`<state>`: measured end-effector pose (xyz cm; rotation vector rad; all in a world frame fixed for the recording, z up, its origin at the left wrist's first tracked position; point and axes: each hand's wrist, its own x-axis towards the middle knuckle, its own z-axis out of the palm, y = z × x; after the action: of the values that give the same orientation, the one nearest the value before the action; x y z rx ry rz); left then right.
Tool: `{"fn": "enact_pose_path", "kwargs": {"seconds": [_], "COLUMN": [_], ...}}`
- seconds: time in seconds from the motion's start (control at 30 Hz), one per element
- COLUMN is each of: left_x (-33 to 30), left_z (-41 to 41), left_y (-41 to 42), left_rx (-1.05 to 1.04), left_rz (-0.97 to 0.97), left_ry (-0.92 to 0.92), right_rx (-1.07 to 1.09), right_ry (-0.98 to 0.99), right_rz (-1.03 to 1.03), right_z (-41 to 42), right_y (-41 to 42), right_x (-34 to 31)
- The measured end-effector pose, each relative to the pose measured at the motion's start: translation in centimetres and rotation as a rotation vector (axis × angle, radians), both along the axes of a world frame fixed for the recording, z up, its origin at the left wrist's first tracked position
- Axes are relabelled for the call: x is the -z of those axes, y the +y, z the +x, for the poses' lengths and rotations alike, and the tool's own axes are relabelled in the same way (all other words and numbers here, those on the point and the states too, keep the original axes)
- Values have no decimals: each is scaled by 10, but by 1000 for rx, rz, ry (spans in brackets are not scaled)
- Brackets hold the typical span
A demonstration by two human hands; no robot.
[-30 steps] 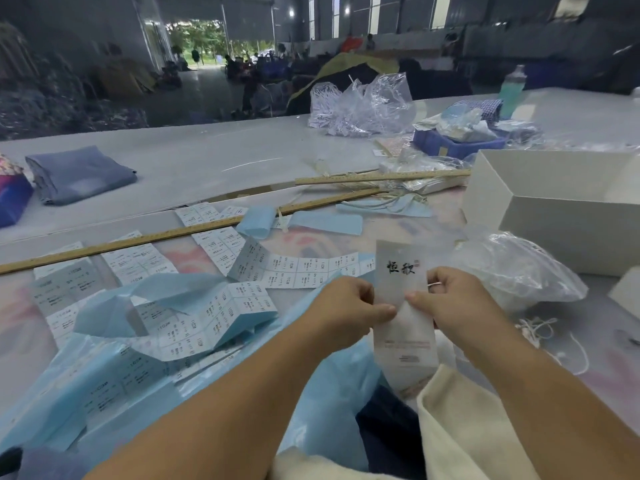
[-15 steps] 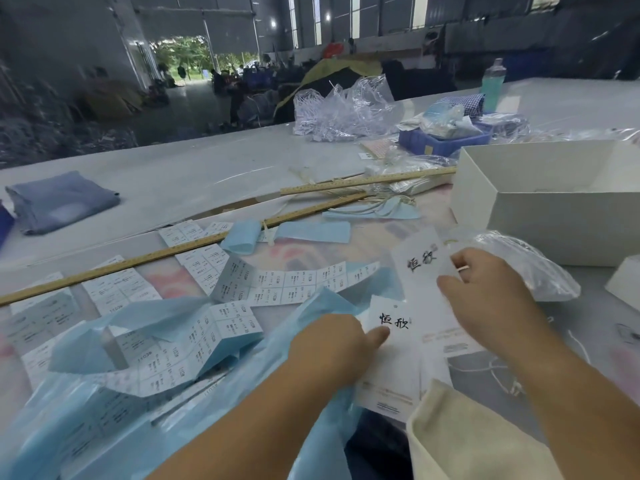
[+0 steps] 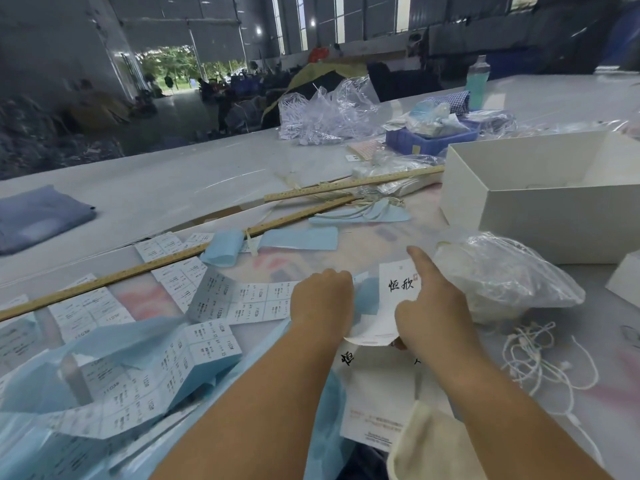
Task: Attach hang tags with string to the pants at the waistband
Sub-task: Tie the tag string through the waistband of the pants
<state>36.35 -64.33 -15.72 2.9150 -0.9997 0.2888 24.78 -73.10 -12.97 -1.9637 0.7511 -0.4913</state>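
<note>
A: Right, two white hang tags in play. The upper hang tag (image 3: 398, 299) is pinched at its lower edge by the right hand (image 3: 429, 313), index finger pointing out.

B: And the left hand (image 3: 322, 303)?

A: Curled over by the sticker sheets (image 3: 242, 299); whether it grips, I can't tell. The lower hang tag (image 3: 377, 396) lies on the counter (image 3: 156, 188).

B: Advice?

A: Square both holes before fetching a string (image 3: 540, 358). The cream pants (image 3: 426, 448) wait at the near edge.

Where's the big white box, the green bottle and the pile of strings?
white box (image 3: 540, 216), head view, on its front wall.
green bottle (image 3: 478, 83), head view, on the middle of its body.
strings (image 3: 540, 362), head view, on the tangle lying on the table right of the right arm.
</note>
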Motion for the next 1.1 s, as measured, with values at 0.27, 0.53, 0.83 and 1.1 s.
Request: {"fn": "enact_pose_path", "kwargs": {"seconds": [0.27, 0.53, 0.83, 1.1], "left_x": [-43, -45, -39, -33], "left_z": [-25, -53, -49, -61], "left_y": [39, 58, 71, 67], "left_rx": [201, 40, -143, -22], "left_rz": [-254, -439, -756, -657], "left_ry": [-367, -297, -63, -52], "right_rx": [-99, -22, 46, -234], "right_ry": [18, -210, -235, -213], "right_rz": [-104, 408, 249, 391], "right_z": [-6, -36, -40, -25], "right_y": [10, 7, 41, 60], "right_x": [-11, -28, 7, 12]}}
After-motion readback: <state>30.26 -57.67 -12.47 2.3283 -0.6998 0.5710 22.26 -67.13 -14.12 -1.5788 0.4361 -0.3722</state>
